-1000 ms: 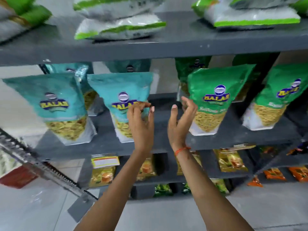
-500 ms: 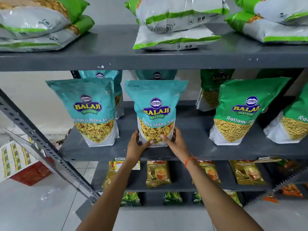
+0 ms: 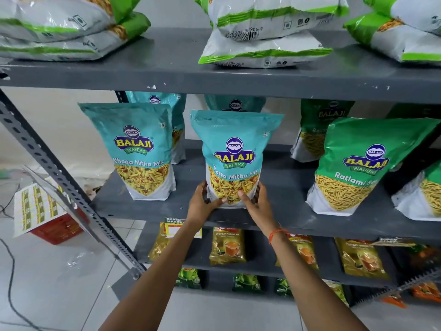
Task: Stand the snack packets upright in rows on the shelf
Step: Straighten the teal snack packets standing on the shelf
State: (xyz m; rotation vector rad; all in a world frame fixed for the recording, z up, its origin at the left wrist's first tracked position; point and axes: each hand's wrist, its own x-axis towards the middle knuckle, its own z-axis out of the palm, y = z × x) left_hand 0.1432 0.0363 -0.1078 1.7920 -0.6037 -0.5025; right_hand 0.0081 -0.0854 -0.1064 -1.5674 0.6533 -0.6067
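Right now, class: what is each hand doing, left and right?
Left hand: closed on the lower left edge of the teal Khatta Mitha Mix packet.
Right hand: closed on the same packet's lower right edge.

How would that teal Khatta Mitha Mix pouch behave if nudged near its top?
The teal glossy plastic pouch would probably tip easily: it stands tall on a narrow base. Both hands, left and right, grip it low, suggesting it needs steadying. Its shiny film looks slippery and crinkly rather than stiff.
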